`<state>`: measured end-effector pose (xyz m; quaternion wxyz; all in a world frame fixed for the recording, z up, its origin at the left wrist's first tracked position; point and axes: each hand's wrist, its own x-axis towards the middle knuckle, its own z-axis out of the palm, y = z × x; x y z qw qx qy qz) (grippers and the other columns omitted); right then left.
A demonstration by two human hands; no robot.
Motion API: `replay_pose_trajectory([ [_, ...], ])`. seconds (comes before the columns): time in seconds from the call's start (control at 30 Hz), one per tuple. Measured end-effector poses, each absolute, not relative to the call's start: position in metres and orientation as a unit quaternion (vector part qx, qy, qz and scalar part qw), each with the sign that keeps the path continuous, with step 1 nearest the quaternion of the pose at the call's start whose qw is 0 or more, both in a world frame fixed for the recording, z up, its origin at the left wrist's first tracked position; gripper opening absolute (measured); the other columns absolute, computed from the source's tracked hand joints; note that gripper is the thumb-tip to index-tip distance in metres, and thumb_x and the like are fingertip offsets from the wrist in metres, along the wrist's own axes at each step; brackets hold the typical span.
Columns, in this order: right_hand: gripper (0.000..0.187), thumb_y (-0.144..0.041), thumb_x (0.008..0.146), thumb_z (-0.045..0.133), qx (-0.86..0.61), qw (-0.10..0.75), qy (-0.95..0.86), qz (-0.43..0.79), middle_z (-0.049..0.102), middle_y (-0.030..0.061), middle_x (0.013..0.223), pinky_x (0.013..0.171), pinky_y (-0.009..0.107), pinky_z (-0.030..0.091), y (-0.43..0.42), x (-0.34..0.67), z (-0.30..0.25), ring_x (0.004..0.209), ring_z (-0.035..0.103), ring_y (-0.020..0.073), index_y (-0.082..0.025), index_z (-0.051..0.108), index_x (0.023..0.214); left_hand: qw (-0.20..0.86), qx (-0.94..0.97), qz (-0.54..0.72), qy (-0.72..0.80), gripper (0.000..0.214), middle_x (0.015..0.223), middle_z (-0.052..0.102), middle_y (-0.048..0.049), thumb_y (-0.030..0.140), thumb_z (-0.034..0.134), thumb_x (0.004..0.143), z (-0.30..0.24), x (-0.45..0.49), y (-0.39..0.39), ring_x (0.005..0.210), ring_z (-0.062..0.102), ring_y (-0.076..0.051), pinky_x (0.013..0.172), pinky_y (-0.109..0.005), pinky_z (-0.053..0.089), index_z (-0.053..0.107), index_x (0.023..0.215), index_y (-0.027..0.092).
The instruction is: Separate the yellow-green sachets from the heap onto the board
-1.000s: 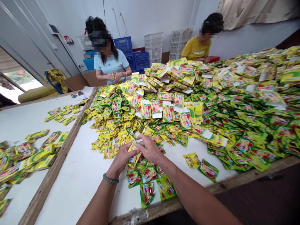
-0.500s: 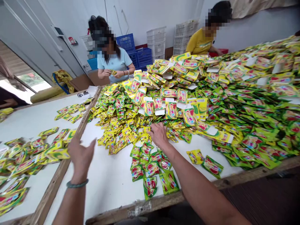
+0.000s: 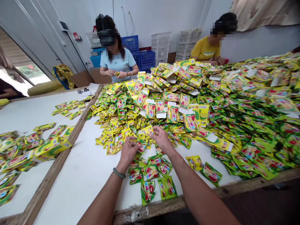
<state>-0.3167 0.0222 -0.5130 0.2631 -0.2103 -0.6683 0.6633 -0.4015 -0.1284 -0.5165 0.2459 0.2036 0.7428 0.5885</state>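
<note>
While fingers (image 3: pixel 136 146) of the left hand (image 3: pixel 128 153) curl onto a green sachet (image 3: pixel 142 147) at the pile edge, contact is clear but I cannot tell if they grip it. Fingertips (image 3: pixel 152 133) of the right hand (image 3: pixel 161 138) bend down onto a yellow sachet (image 3: pixel 147 129), at 1 o'clock from the green one; clamped or loose, cannot tell. Both hands are back-up and near each other, with a bead bracelet (image 3: pixel 119 173) on the left wrist. A cluster of green packs (image 3: pixel 150 175) lies at 6 o'clock from the hands. Two loose sachets (image 3: pixel 203 168) lie at 4 o'clock. The big sachet heap (image 3: pixel 234 103) runs from 12 to 3 o'clock on the white table (image 3: pixel 82 175). At 9 o'clock is a wooden rail (image 3: pixel 53 168), with filled boxes (image 3: pixel 50 147) beyond it. A person in a blue top (image 3: pixel 118 62) is at 12 o'clock and a person in a yellow top (image 3: pixel 203 50) at 1 o'clock.
</note>
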Motion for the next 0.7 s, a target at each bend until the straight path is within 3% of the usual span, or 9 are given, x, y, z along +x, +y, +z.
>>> replay_pose_trajectory([
  [0.13, 0.030, -0.031, 0.065, 0.065, -0.162, 0.200, -0.599, 0.758, 0.066, 0.0026, 0.080, 0.066, 0.029, 0.049, 0.013, -0.314, -0.509, 0.068, 0.061, 0.0154, -0.019, 0.054, 0.090, 0.272, 0.125, 0.695, 0.654, 0.042, 0.059, 0.055, 0.0050, 0.033, 0.077, 0.056, -0.515, -0.407, -0.131, 0.054, 0.052, -0.010, 0.056, -0.021, 0.040, 0.056, 0.087, 0.015],
  [0.27, 0.026, -0.031, 0.065, 0.064, -0.193, 0.164, -0.633, 0.732, 0.066, 0.0014, 0.078, 0.055, 0.025, 0.046, 0.002, -0.316, -0.513, 0.060, 0.059, 0.0132, -0.018, 0.057, 0.087, 0.297, 0.095, 0.743, 0.592, 0.041, 0.070, 0.061, 0.0025, 0.030, 0.079, 0.054, -0.507, -0.403, -0.130, 0.063, 0.058, -0.010, 0.062, -0.021, 0.045, 0.054, 0.084, 0.016],
  [0.47, 0.020, -0.032, 0.068, 0.059, -0.249, 0.214, -0.667, 0.669, 0.063, 0.0016, 0.074, 0.054, 0.025, 0.044, -0.004, -0.323, -0.527, 0.060, 0.057, 0.0136, -0.017, 0.056, 0.082, 0.314, 0.121, 0.751, 0.568, 0.035, 0.064, 0.058, 0.0062, 0.034, 0.075, 0.063, -0.506, -0.396, -0.129, 0.060, 0.058, -0.009, 0.063, -0.021, 0.046, 0.051, 0.082, 0.019],
  [0.57, 0.017, -0.031, 0.068, 0.059, -0.266, 0.234, -0.710, 0.609, 0.062, 0.0016, 0.074, 0.058, 0.026, 0.044, -0.005, -0.322, -0.529, 0.065, 0.056, 0.0153, -0.018, 0.058, 0.077, 0.285, 0.122, 0.746, 0.590, 0.033, 0.058, 0.052, 0.0077, 0.031, 0.077, 0.061, -0.511, -0.393, -0.123, 0.052, 0.052, -0.006, 0.055, -0.019, 0.043, 0.050, 0.075, 0.018],
  [0.7, 0.020, -0.037, 0.070, 0.058, -0.268, 0.241, -0.700, 0.616, 0.063, 0.0017, 0.073, 0.061, 0.026, 0.045, -0.003, -0.320, -0.519, 0.070, 0.057, 0.0169, -0.018, 0.060, 0.078, 0.274, 0.112, 0.746, 0.596, 0.033, 0.056, 0.049, 0.0074, 0.030, 0.078, 0.057, -0.506, -0.393, -0.111, 0.051, 0.048, -0.007, 0.052, -0.019, 0.042, 0.050, 0.067, 0.017],
])
